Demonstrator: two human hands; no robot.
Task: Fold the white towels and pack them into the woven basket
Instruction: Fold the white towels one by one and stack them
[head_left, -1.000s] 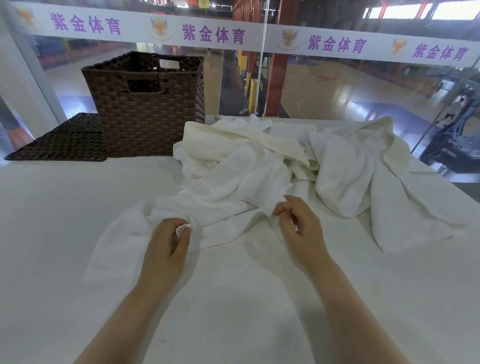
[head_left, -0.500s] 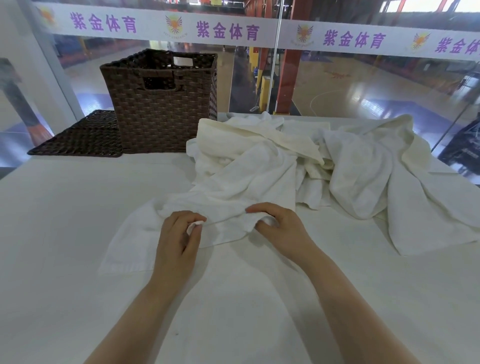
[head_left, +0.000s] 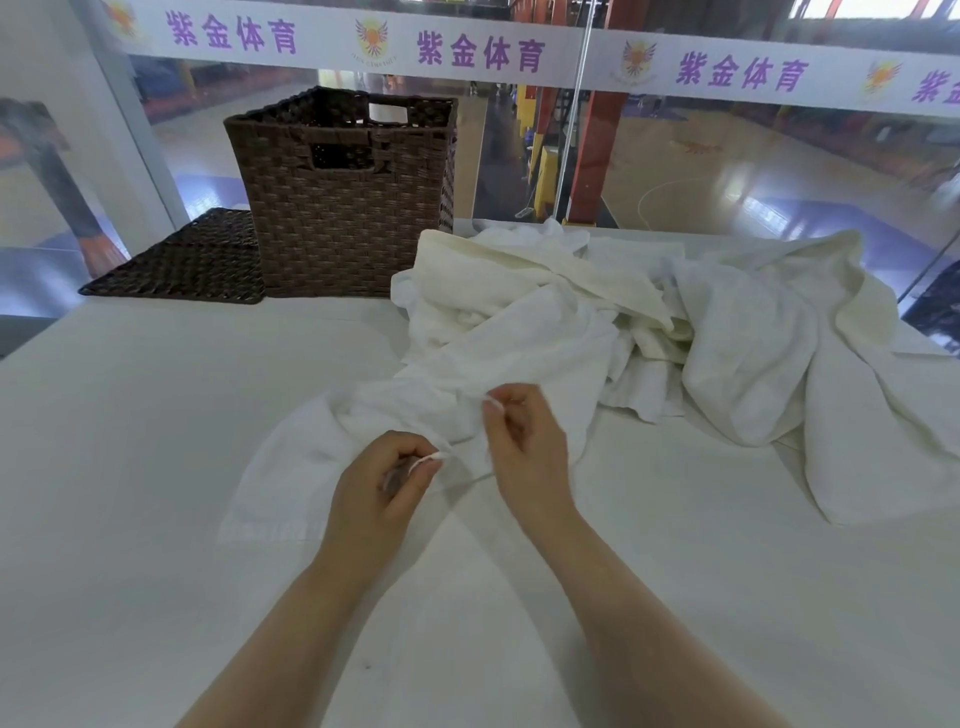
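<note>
A white towel (head_left: 311, 457) lies partly spread on the white table, its far end running up into a rumpled heap of white towels (head_left: 649, 332) at the centre and right. My left hand (head_left: 384, 483) pinches the towel's near edge between thumb and fingers. My right hand (head_left: 524, 447) pinches the same edge a little further right and lifts it slightly off the table. The dark brown woven basket (head_left: 343, 208) stands upright at the back left, open at the top; its inside is mostly hidden from here.
A flat dark woven lid or mat (head_left: 192, 260) lies left of the basket. The white table (head_left: 130, 467) spreads to the left and front. A glass wall with a printed banner (head_left: 478, 52) stands behind the table's far edge.
My hands have drawn closer together along the towel's edge. The right hand went from pressing the cloth to pinching and lifting it. The view shifted left, so the basket now sits further right.
</note>
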